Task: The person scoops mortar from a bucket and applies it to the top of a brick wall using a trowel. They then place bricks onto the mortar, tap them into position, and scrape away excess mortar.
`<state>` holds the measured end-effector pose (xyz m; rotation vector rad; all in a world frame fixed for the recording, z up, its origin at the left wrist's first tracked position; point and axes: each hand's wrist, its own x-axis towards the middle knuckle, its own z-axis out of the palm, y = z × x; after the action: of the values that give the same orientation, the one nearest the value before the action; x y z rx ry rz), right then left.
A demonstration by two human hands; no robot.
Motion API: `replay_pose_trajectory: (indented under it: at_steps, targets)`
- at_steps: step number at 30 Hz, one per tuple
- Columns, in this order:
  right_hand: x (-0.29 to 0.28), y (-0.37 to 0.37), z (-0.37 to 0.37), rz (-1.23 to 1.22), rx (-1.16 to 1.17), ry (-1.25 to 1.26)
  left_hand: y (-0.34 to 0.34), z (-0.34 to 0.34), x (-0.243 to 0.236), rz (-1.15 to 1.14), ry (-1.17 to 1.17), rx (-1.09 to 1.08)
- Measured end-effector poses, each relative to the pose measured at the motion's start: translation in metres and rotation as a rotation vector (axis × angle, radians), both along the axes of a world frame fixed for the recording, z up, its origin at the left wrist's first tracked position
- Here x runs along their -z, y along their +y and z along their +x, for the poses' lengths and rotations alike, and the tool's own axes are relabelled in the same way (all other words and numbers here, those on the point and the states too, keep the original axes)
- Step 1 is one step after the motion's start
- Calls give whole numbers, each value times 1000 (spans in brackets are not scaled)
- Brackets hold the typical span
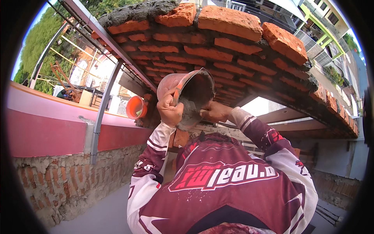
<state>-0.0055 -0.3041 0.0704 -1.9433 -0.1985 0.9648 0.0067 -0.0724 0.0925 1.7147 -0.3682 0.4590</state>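
A mortar-smeared orange bucket (165, 84) is tipped on its side in front of the brick wall, its mouth turned toward me. My left hand (170, 110) is closed round the bucket's rim at the left. At the lower right of the mouth is my right hand (216, 112), its fingers bent and closed; what they grip is hidden. Between the two hands, wet grey mortar (189, 117) shows at the bucket's lower lip. The brick wall (210, 52) rises just beyond the bucket, with loose-looking bricks (230, 21) along its top.
A second orange bucket (136, 107) stands left of my left hand. A grey metal post (105, 105) slants up at the left beside a pink-painted wall (46, 128). Wooden planks (286, 115) lie at the right. A heap of mortar (136, 13) sits on the wall top.
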Motion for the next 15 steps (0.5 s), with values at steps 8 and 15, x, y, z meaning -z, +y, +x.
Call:
replay_pose_trajectory:
  at_steps: [8,15]
  targets:
    - [-13,-20,-28,-198,-70,-663,0,-2,5,-54,-18,-137]
    - [-44,-58,-3,-787,-78,-1060,-54,6,14,-9,-125,-220]
